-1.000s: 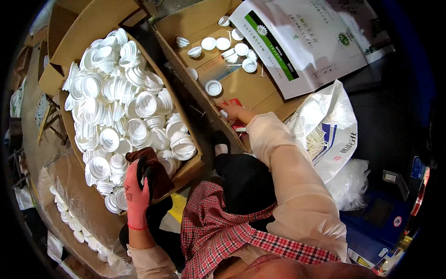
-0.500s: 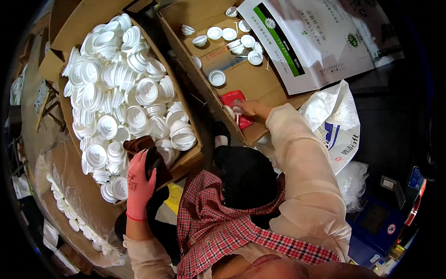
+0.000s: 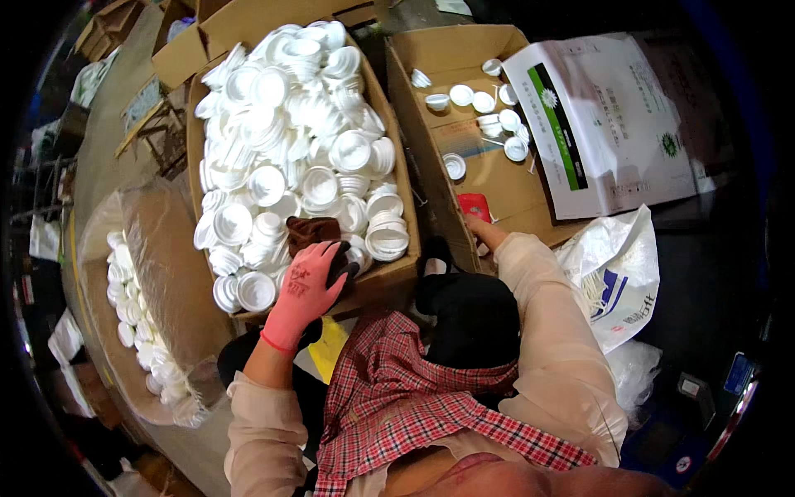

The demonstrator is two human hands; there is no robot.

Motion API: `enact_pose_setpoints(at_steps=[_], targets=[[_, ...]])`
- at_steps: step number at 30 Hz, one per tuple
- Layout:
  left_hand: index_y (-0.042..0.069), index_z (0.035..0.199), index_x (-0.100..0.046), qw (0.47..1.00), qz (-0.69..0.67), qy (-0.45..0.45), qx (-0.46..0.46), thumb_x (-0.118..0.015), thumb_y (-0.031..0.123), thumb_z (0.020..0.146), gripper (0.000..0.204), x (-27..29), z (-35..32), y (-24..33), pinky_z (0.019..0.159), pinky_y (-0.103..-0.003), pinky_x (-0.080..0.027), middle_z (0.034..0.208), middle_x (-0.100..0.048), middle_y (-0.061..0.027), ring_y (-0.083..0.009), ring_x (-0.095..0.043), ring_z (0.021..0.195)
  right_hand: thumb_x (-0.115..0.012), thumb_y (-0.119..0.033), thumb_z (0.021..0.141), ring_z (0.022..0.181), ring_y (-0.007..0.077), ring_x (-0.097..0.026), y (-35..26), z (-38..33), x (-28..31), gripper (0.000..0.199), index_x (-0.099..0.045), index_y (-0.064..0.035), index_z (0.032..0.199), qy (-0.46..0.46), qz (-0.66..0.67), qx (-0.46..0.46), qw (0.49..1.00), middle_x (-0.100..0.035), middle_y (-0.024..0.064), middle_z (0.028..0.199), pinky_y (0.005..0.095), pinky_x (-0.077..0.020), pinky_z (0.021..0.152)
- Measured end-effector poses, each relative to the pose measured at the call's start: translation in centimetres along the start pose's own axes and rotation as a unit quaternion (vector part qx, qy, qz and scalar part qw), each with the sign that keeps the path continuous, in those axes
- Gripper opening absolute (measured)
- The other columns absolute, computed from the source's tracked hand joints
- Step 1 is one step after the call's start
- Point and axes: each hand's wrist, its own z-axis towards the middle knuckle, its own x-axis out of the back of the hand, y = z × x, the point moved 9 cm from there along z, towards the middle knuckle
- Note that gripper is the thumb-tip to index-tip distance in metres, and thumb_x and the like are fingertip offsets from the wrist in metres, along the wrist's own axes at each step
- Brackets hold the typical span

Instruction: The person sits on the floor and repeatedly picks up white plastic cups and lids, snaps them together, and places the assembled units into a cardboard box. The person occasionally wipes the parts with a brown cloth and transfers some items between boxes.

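My left hand [image 3: 308,286], in a pink glove, grips a dark brown cloth [image 3: 313,232] at the near end of a big cardboard box [image 3: 377,286] piled with white plastic lids [image 3: 290,149]. My right hand [image 3: 474,209], in a red glove, reaches over the wall into a second cardboard box [image 3: 497,178], whose floor carries several loose white lids [image 3: 484,103]. The fingers point down into that box, and what they hold is hidden.
A white printed sack [image 3: 604,124] lies over the right box's far side, and a white plastic bag [image 3: 617,277] sits beside my right arm. On the left, a clear bag [image 3: 153,331] holds more white lids. Folded cartons [image 3: 124,25] lie at the top left.
My left hand has carried the brown cloth up from the box's near edge onto the lids. My right hand stays in the right box, slightly lower.
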Motion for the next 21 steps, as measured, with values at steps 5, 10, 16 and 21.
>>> enact_pose_setpoints(at_steps=[5, 10, 16, 21], targets=[[-0.001, 0.12, -0.054, 0.999, 0.019, 0.036, 0.015, -0.067, 0.018, 0.079, 0.047, 0.7, -2.7, -0.3, 0.095, -0.041, -0.043, 0.116, -0.058, -0.0178, -0.0355, -0.054, 0.109, -0.077, -0.023, 0.074, 0.074, 0.0219, -0.063, -8.3, -9.4, 4.5, 0.025, -0.069, -0.0023, 0.086, 0.092, -0.04, 0.148, 0.984, -0.067, 0.0113, 0.077, 0.0394, -0.0499, 0.067], [0.0, 0.119, -0.055, 0.996, 0.025, 0.081, -0.011, -0.066, 0.022, 0.08, 0.046, 1.6, -3.3, -1.0, 0.095, -0.041, -0.043, 0.113, -0.059, -0.0161, -0.0336, -0.055, 0.107, -0.073, -0.004, 0.076, 0.075, 0.0157, -0.062, -13.8, -17.5, 14.2, 0.022, -0.065, 0.0005, 0.096, 0.148, 0.194, 0.239, 0.94, -0.068, 0.0077, 0.082, 0.0329, -0.0498, 0.068], [0.001, 0.118, -0.056, 0.984, 0.001, 0.17, 0.043, -0.064, 0.024, 0.084, 0.042, 4.3, -3.7, -2.4, 0.092, -0.04, -0.045, 0.112, -0.06, -0.017, -0.0334, -0.056, 0.107, -0.068, 0.001, 0.082, 0.087, 0.0101, -0.059, -35.2, -34.5, 13.8, 0.02, -0.063, -0.0026, 0.101, -0.008, 0.175, 0.423, 0.889, -0.066, 0.0009, 0.091, 0.0259, -0.047, 0.081], [0.001, 0.118, -0.056, 0.939, -0.157, 0.298, 0.074, -0.064, 0.023, 0.086, 0.04, 8.6, -4.5, -4.8, 0.092, -0.04, -0.044, 0.112, -0.06, -0.0186, -0.0352, -0.055, 0.107, -0.069, 0.0, 0.082, 0.077, 0.0098, -0.06, -43.5, -34.2, 7.5, 0.023, -0.059, 0.0002, 0.104, -0.1, 0.295, 0.399, 0.862, -0.064, 0.0029, 0.085, 0.0235, -0.0465, 0.066]])
